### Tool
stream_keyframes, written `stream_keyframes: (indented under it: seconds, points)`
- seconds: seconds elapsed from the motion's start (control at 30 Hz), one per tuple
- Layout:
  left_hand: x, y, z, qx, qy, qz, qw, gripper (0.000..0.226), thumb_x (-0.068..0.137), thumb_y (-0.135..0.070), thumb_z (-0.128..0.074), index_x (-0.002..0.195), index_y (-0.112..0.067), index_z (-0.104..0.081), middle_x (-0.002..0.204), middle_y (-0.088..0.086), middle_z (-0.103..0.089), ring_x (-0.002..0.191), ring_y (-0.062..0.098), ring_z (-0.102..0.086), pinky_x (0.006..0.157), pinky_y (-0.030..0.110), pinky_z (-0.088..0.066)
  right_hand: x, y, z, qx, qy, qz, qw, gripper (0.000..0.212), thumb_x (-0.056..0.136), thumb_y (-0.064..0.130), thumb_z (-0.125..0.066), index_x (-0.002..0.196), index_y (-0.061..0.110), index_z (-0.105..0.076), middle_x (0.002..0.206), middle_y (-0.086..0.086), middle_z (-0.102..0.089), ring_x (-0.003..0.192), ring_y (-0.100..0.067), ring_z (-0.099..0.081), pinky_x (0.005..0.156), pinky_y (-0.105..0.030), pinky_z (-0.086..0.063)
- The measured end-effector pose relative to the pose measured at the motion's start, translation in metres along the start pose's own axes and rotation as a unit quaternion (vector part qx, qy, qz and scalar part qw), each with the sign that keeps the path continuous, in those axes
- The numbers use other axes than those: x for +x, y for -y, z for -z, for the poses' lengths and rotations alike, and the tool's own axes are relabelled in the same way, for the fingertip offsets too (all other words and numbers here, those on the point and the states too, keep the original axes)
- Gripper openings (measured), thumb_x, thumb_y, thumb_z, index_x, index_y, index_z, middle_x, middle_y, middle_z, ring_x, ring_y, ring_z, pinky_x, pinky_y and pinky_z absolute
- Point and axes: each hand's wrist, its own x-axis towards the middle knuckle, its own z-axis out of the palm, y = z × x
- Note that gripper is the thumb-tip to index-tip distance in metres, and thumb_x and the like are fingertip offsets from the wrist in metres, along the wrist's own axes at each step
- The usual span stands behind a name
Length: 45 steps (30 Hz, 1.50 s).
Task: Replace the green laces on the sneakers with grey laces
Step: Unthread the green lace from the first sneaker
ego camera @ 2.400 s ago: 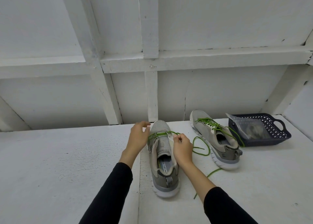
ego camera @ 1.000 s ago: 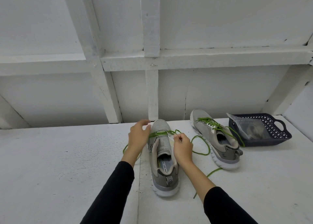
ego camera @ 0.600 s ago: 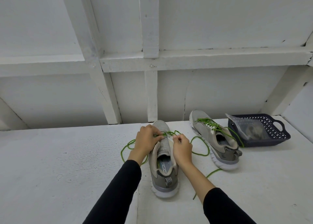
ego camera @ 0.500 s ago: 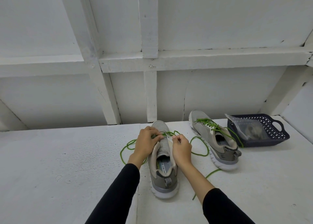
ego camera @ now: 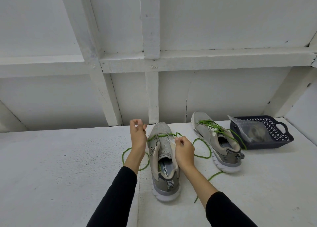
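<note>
broadly, the white bench (ego camera: 51,166) carries two grey sneakers, a dark basket (ego camera: 274,141) at far right with a clear bag (ego camera: 248,132) inside whose contents are too blurred to name, and loose green cord. the near sneaker (ego camera: 164,158) stands heel toward the wearer, its green lace (ego camera: 163,135) reduced to about one crossing near the toe, with slack trailing on the bench at both sides. the far sneaker (ego camera: 217,141) is still fully laced in green. the left hand (ego camera: 138,135) is raised beside the toe with fingertips drawn together, seemingly pinching the lace's left run. the right hand (ego camera: 184,149) has its fingers curled at the right eyelet row, pinching the upper's edge or the lace there; which one cannot be told. judged best practice: steady the upper with the right hand, draw the cord straight out through the eyelet, and keep the slack untangled.
</note>
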Motion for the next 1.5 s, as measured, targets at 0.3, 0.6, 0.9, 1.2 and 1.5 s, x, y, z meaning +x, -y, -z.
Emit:
stream_keyframes:
  seconds: [0.3, 0.6, 0.9, 1.2, 1.5]
  points:
    - [0.007, 0.039, 0.042, 0.369, 0.055, -0.005, 0.928, 0.01, 0.097, -0.029, -0.055, 0.095, -0.02, -0.061, 0.1, 0.002, -0.068, 0.087, 0.017, -0.059, 0.075, 0.032, -0.045, 0.001, -0.002, -0.002, 0.007, -0.008, -0.005, 1.0, 0.029, 0.099, 0.02, -0.051, 0.082, -0.002, -0.057, 0.075, -0.012, -0.062, 0.065, -0.016, -0.048, 0.055, -0.017, -0.035]
    - [-0.013, 0.034, 0.024, 0.441, 0.037, -0.137, 0.886, 0.024, 0.101, -0.026, -0.045, 0.118, -0.025, -0.061, 0.126, -0.007, -0.057, 0.122, 0.018, -0.043, 0.101, 0.04, -0.024, 0.002, -0.002, -0.001, 0.003, -0.009, -0.004, 1.0, 0.028, 0.097, 0.02, -0.054, 0.082, -0.003, -0.058, 0.073, -0.01, -0.061, 0.065, -0.016, -0.048, 0.051, -0.012, -0.033]
    - [-0.006, 0.041, 0.023, 0.504, 0.07, -0.114, 0.854, 0.023, 0.103, -0.032, -0.039, 0.105, -0.022, -0.06, 0.105, -0.004, -0.06, 0.103, 0.02, -0.052, 0.093, 0.041, -0.031, 0.0, 0.0, 0.001, 0.01, -0.002, -0.006, 1.0, 0.028, 0.096, 0.02, -0.055, 0.08, -0.003, -0.058, 0.066, -0.003, -0.054, 0.06, -0.011, -0.045, 0.049, -0.012, -0.034]
    - [-0.001, 0.039, 0.031, 0.397, 0.108, -0.116, 0.904, 0.016, 0.098, -0.035, -0.052, 0.105, -0.023, -0.061, 0.101, -0.006, -0.062, 0.096, 0.012, -0.057, 0.083, 0.036, -0.048, -0.001, 0.002, 0.0, 0.014, -0.002, -0.003, 1.0, 0.028, 0.097, 0.021, -0.055, 0.081, -0.001, -0.059, 0.07, -0.005, -0.056, 0.061, -0.01, -0.045, 0.051, -0.011, -0.036]
    - [-0.001, 0.038, 0.024, 0.399, 0.1, -0.116, 0.904, 0.01, 0.098, -0.023, -0.055, 0.096, -0.018, -0.063, 0.098, 0.0, -0.06, 0.087, 0.014, -0.057, 0.078, 0.032, -0.048, -0.004, 0.003, 0.003, 0.007, 0.011, 0.006, 1.0, 0.019, 0.094, 0.017, -0.06, 0.08, 0.005, -0.059, 0.076, -0.003, -0.059, 0.068, -0.002, -0.049, 0.053, -0.004, -0.036]
